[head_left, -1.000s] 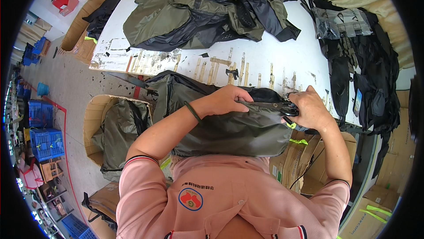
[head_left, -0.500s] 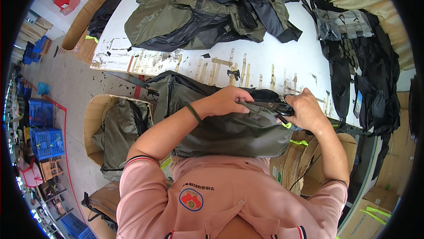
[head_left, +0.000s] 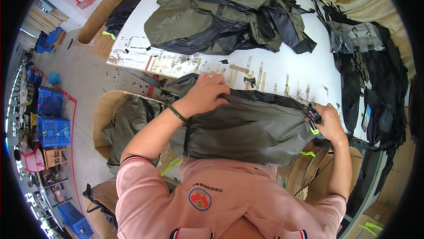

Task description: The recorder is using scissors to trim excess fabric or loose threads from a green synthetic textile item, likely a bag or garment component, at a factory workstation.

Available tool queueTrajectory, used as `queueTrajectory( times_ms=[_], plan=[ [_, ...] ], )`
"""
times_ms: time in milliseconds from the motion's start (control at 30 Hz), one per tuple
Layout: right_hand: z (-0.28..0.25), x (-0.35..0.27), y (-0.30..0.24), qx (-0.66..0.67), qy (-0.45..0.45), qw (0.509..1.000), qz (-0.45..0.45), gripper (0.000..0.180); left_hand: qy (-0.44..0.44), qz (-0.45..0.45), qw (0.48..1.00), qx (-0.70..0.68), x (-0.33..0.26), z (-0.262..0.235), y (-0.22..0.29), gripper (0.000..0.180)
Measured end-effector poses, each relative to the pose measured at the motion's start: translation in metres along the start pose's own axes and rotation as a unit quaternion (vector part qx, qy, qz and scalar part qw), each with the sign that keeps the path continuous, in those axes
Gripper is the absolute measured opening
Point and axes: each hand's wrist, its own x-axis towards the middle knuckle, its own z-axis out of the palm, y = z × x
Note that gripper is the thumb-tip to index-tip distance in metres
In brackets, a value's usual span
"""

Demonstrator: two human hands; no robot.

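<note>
An olive coated-fabric bag [head_left: 247, 128] with a dark inner side stretches between my hands, along the near edge of the table and against my shirt. My left hand [head_left: 205, 94] is closed on its upper edge, fingers curled over the cloth. At the bag's gathered right end, my right hand [head_left: 330, 123] is closed around the bunched fabric. Small black parts [head_left: 313, 115] and a neon-yellow tab [head_left: 314, 130] stick out beside its fingers. Whether scissors are still in that hand is hidden.
Olive and black fabric pieces [head_left: 229, 18] lie piled on the white table [head_left: 304, 68]. Black straps and bags [head_left: 380, 88] hang over its right side. A carton [head_left: 102, 126] with olive fabric stands left, another open carton [head_left: 349, 164] right. Blue crates [head_left: 53, 130] line the far-left floor.
My hands have moved apart, pulling the bag out between them. The dark scissors that lay across the fabric from my right hand are no longer visible there. The whole view has shifted slightly.
</note>
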Motion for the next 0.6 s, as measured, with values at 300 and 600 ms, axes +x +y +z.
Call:
queueTrajectory(
  times_ms=[300, 600],
  plan=[
    [0.005, 0.007, 0.023, 0.009, 0.048, 0.999, 0.023, 0.033, 0.064, -0.07, 0.995, 0.027, -0.035, -0.042, -0.063, 0.02],
    [0.035, 0.023, 0.045, 0.094, 0.009, 0.993, 0.075, 0.029, -0.14, -0.227, 0.792, -0.549, -0.048, -0.047, -0.055, 0.018]
  ],
)
